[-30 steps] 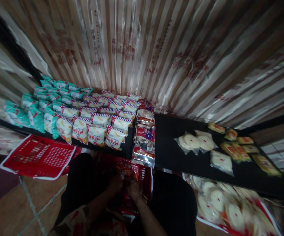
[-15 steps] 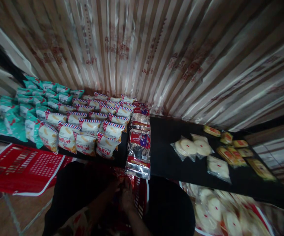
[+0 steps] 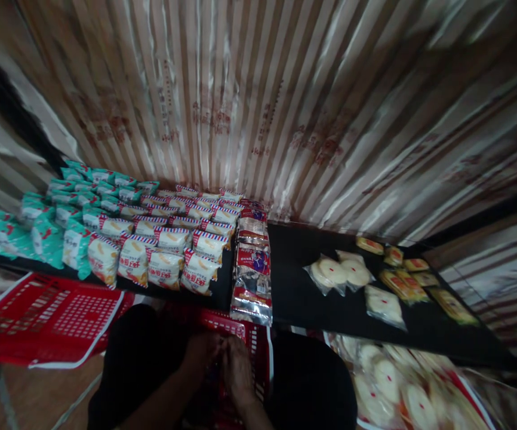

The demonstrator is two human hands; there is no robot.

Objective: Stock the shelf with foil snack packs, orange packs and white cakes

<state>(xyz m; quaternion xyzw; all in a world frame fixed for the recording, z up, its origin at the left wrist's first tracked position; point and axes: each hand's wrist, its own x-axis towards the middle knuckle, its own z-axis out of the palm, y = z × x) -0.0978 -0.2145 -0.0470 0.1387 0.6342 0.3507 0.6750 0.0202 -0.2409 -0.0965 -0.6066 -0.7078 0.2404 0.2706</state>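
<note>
My left hand point(image 3: 201, 351) and my right hand point(image 3: 237, 363) are close together, low between my knees. Their fingers look drawn in and nearly meet; shadow hides what they hold, if anything. Under them is a red basket point(image 3: 262, 341) with a pale rim, its dark contents hard to make out. Just beyond my hands, red-and-silver packets point(image 3: 252, 269) lie in an overlapping column on the black shelf point(image 3: 292, 280), the nearest reaching its front edge.
White snack bags point(image 3: 164, 267) stand in rows left of the column, with teal bags point(image 3: 46, 236) farther left. Round white pieces in clear bags point(image 3: 332, 272) and yellow packets point(image 3: 399, 283) lie right. Red baskets point(image 3: 61, 310) flank my knees; striped sheeting point(image 3: 240, 89) hangs behind.
The view has shifted slightly, so the shelf sits lower and the right-hand goods farther left. My hands remain low over the basket; the shiny red patch by the fingers is less visible.
</note>
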